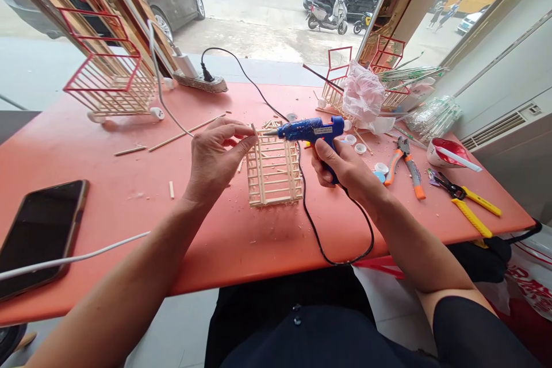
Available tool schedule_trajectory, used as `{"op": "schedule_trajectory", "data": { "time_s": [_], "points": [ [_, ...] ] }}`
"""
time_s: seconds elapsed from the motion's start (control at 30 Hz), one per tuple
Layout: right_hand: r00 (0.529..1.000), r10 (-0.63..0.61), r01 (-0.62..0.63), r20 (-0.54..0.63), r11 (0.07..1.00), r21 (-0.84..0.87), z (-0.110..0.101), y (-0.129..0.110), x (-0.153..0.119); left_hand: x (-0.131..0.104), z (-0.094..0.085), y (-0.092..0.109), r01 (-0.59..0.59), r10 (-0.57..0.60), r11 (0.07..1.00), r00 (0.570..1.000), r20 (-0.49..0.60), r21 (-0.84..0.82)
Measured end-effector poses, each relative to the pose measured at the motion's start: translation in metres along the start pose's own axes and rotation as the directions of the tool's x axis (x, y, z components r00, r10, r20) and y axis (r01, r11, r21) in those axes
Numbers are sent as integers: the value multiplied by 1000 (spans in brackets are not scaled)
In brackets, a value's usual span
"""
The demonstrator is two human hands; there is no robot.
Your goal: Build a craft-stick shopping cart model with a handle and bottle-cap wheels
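Near the middle of the pink table stands a small slatted frame [276, 175] of pale wooden sticks. My left hand [219, 152] is at its upper left corner, thumb and fingers pinched on a short wooden stick [255, 131]. A blue glue gun [304, 128] is in my right hand [334, 162], fingers wrapped round its handle. Its nozzle points left over the frame's top edge, close to my left fingertips. A black cord runs from the gun's handle and loops near the table's front edge.
A red-rimmed stick cart [110, 89] stands back left, similar carts back right. A phone [43, 230] lies left, a power strip [200, 80] behind. Orange-handled pliers [404, 167], yellow-handled pliers [468, 198], white caps [360, 148] and a cup [446, 154] are on the right.
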State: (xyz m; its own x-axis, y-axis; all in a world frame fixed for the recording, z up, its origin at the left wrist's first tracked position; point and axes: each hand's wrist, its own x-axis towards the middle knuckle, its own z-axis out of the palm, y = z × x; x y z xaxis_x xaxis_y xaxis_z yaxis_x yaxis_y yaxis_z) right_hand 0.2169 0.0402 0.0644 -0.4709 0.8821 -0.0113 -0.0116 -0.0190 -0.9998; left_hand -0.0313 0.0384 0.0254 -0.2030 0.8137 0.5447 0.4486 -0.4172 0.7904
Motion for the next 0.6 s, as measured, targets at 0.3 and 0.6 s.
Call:
{"op": "schedule_trajectory", "data": {
  "time_s": [0.3,0.6],
  "points": [
    [1000,1,-4,20,985,173,-14,-27,-5,0,-6,2,48,-46,998,998,-53,38],
    [1000,-29,29,-6,999,-15,-39,-26,-11,4,-10,54,-148,171,956,983,-69,254]
  ]
}}
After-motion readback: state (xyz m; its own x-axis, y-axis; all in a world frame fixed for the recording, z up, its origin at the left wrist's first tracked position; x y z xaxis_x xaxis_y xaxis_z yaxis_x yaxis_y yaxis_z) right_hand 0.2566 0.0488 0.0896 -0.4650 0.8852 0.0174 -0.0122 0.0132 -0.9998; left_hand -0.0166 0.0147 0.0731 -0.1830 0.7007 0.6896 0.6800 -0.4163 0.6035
